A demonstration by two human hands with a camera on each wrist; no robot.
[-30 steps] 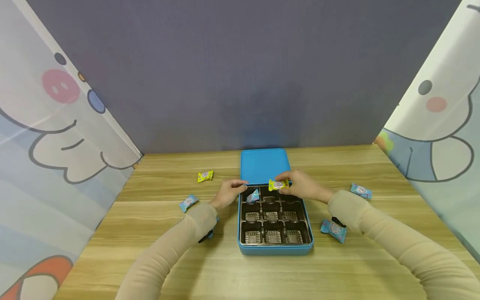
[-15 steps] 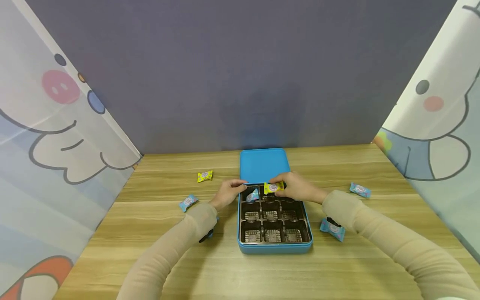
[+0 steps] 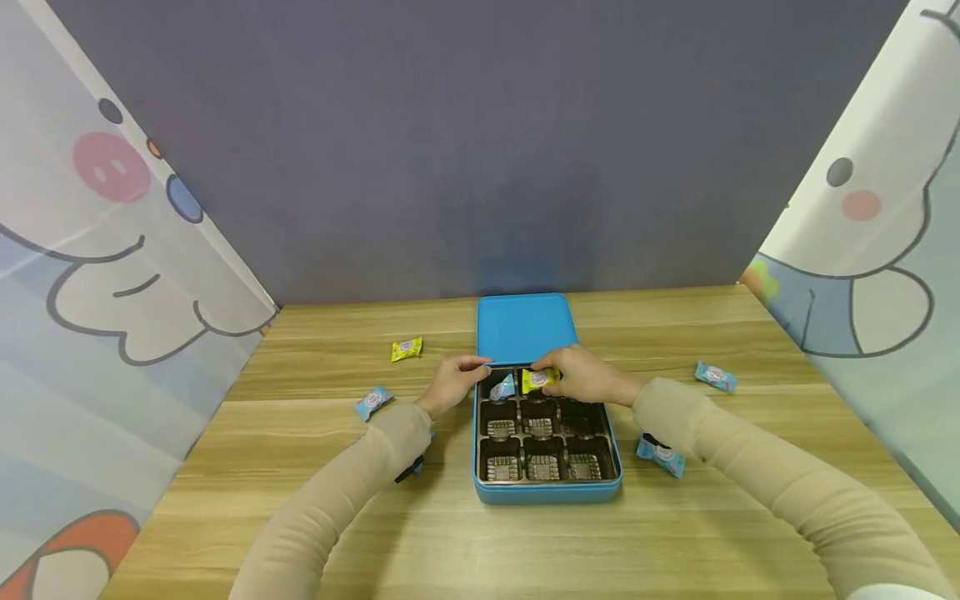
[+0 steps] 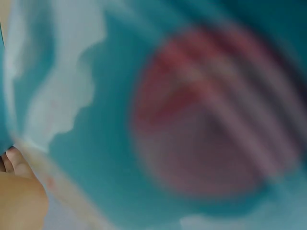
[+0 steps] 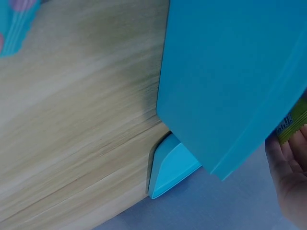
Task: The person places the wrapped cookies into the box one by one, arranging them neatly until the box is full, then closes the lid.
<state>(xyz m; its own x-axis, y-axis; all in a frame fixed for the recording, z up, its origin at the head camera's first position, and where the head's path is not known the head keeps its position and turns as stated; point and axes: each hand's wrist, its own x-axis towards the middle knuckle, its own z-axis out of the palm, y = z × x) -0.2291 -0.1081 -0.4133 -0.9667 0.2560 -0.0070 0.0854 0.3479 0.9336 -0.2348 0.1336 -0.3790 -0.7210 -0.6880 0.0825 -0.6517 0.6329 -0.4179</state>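
As right hand (image 3: 588,374) pinches candy (image 3: 537,381), left (image 3: 450,385) relaxed

Cartoon-printed sheets (image 3: 112,292) (one pink-snouted) flank a grey panel (image 3: 465,150).

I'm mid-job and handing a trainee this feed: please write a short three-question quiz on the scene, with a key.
1. Short answer: which hand holds a yellow-wrapped candy?
2. True or false: the row of the black tray nearest the person holds a candy.
3. Multiple choice: seen from the person, where is the blue lid relative to the blue box? A) in front; B) behind; C) on top.

Key: 1. The right hand. 2. False; its three compartments are empty. 3. B.
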